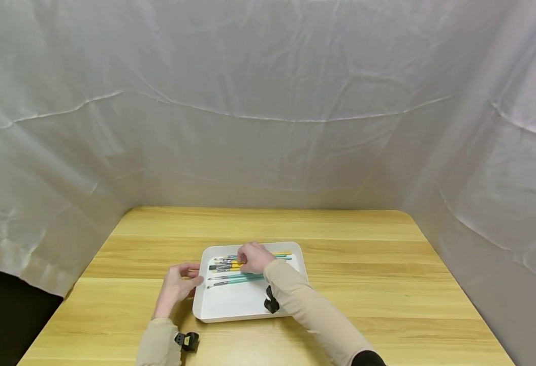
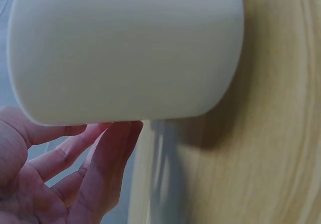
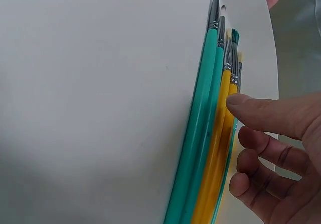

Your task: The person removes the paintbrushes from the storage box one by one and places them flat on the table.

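Note:
A white tray [image 1: 231,307] sits on the table with several paintbrushes lying lengthwise in it. My left hand [image 1: 178,284] grips the tray's left end, thumb at the rim and fingers against the outer wall [image 2: 125,83]. Over the brushes is my right hand [image 1: 255,258], its thumb tip overlapping a yellow-handled paintbrush [image 3: 220,133] in the right wrist view. The other fingers curl loosely beside the row and hold nothing visible. Two teal-handled paintbrushes [image 3: 198,118] lie on the near side of the yellow ones. A dark green-bristled brush tip [image 3: 235,36] shows among them.
The tray stands on a wood-grain table [image 1: 364,284]. Grey-white sheeting [image 1: 268,127] hangs behind and at both sides. Small black devices are strapped to the left wrist [image 1: 187,341] and right wrist [image 1: 271,301].

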`<state>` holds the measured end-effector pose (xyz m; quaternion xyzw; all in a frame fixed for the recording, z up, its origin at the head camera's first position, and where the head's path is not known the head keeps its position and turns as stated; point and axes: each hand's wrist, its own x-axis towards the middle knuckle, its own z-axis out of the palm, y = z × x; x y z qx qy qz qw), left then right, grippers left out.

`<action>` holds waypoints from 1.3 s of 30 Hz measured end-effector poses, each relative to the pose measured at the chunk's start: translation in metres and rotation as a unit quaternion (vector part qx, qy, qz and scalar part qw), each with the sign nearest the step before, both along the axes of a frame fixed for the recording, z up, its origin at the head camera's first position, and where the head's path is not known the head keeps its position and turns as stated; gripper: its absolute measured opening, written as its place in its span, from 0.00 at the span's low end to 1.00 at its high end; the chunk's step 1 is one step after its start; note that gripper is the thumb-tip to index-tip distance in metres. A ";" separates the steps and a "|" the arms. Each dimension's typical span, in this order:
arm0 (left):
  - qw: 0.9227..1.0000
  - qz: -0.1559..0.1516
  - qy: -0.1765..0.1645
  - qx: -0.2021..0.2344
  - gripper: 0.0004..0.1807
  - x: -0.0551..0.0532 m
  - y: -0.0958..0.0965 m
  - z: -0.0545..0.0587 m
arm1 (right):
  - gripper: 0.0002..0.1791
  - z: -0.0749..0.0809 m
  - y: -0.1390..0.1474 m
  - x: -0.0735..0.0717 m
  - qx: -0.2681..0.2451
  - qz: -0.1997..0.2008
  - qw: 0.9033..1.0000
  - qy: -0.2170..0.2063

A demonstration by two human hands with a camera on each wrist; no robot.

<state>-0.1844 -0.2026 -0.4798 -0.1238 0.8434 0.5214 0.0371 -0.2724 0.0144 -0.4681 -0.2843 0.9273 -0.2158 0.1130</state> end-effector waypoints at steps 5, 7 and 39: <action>1.000 0.001 -0.004 0.001 0.20 0.000 0.000 0.000 | 0.04 0.000 -0.001 0.000 0.002 -0.003 1.000 -0.002; 1.000 0.001 -0.004 0.000 0.20 0.000 0.000 0.000 | 0.04 -0.001 -0.001 0.000 0.005 -0.005 1.000 -0.003; 1.000 0.001 0.002 0.012 0.19 -0.001 0.004 0.000 | 0.10 0.002 0.009 0.003 -0.009 0.008 0.999 -0.038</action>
